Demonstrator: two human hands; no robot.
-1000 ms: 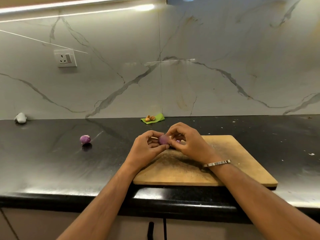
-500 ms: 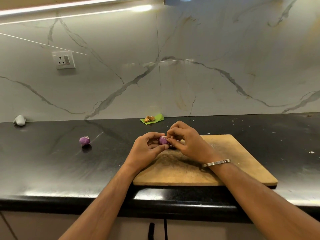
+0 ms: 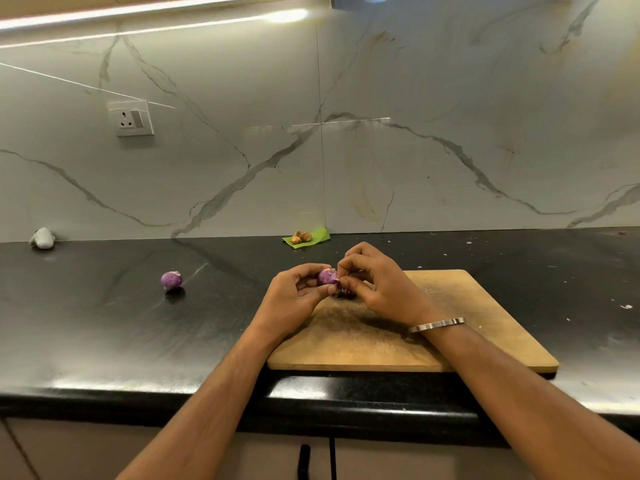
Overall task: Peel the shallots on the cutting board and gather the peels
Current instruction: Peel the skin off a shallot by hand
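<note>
**Shallot mid-peel above the board's far-left corner**

Landmark is the cutting board (image 3: 485, 327); places read off it, left to right.

Well left of the board, on the black counter (image 3: 104, 323), sits a peeled shallot (image 3: 171, 280), probably parked off the board to keep finished ones apart from the working area.

Just above the board's far-left corner, the left hand (image 3: 294, 299) cradles the shallot (image 3: 327, 276) between curled fingers and thumb, held steady off the wood so the other hand can work its skin. Touching it from the board side, the right hand (image 3: 377, 289) has its fingertips (image 3: 343, 268) pinched narrow at the shallot's top end, seemingly gripping a flap of skin to pull away; the flap itself is too small to confirm.

Directly under the hands, on the board, lies a dark clump, likely dropped peels (image 3: 344, 293). They fall there, so gathering is easy later.

Behind the board, against the wall, a green leaf (image 3: 320, 234) holds brownish bits.
</note>
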